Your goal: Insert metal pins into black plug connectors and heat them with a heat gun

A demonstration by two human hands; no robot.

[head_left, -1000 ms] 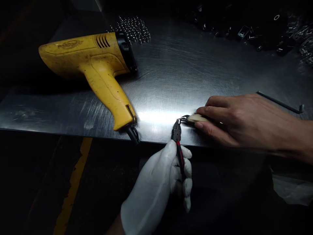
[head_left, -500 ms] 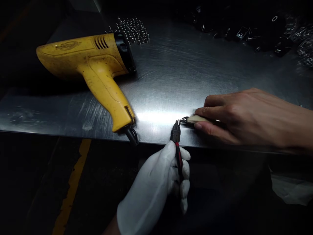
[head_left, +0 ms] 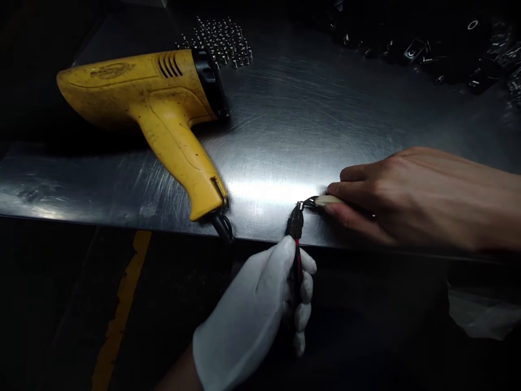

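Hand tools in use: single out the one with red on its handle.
The pliers in the white-gloved left hand; the other, a pale-handled tool in the bare right hand, shows no red.

Left grip (head_left: 262,296), white-gloved, sits near, thumb pointing far, fingers curled; right grip (head_left: 378,198), bare, rests right, palm down, pinching.

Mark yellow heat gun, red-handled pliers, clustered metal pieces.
Yellow heat gun (head_left: 151,96), head view: body above the grip.
Red-handled pliers (head_left: 296,226), head view: metal pivot section.
Clustered metal pieces (head_left: 224,43), head view: middle of the cluster.
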